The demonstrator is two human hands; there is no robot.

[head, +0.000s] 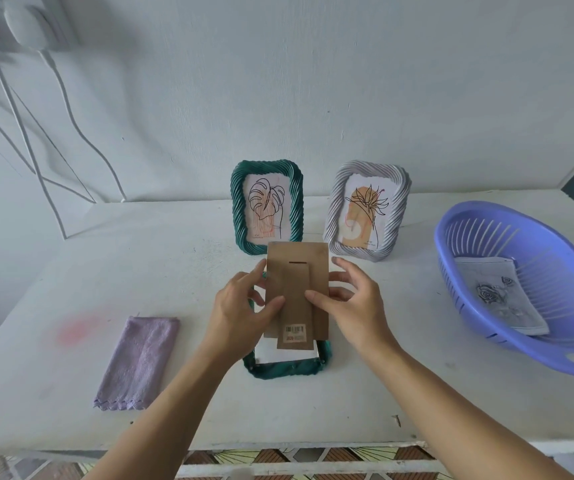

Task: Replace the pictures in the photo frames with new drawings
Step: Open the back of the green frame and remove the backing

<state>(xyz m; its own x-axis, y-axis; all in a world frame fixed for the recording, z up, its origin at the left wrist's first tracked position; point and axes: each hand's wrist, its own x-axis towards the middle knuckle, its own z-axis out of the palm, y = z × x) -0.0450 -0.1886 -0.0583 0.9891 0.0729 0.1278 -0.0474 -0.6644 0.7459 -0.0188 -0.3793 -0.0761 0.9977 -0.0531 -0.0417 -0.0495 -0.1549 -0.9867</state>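
Note:
A green frame [287,370] lies face down at the table's middle. Above it is its brown cardboard backing board [297,271], with a stand flap and a barcode sticker. My left hand [240,310] grips the board's left edge and my right hand [351,303] its right edge, thumbs on the front. A white sheet shows inside the lying frame. Behind, a second green frame [267,206] stands with a leaf drawing. A grey frame [368,209] stands beside it with a flower drawing. New drawings [502,294] with a rose lie in the blue basket [486,216].
A folded purple cloth [140,362] lies at the left on the white table [70,271]. White cables hang down the wall at the far left. The table's front edge is near, with tiled floor below.

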